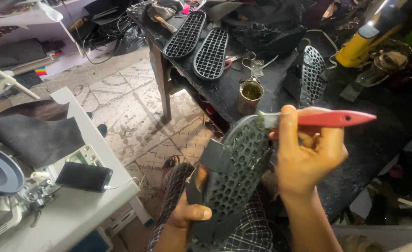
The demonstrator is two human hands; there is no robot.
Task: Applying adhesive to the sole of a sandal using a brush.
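My left hand (187,211) grips the lower end of a dark grey shoe sole (238,168) with a honeycomb tread, held upright over my lap. A loose strip of dark material (217,156) lies against its left edge. My right hand (304,156) holds a red-handled brush (330,118), its pale bristle end touching the top rim of the sole. A small tin of yellowish glue (250,95) stands on the black table just beyond the sole's tip.
On the black worktable (215,93) lie two grid-patterned soles (199,44), another honeycomb sole (312,74), scissors and a yellow tool (362,44). At left stands a white sewing machine table (84,205) with a phone (83,176) and dark leather (33,135). Tiled floor lies between.
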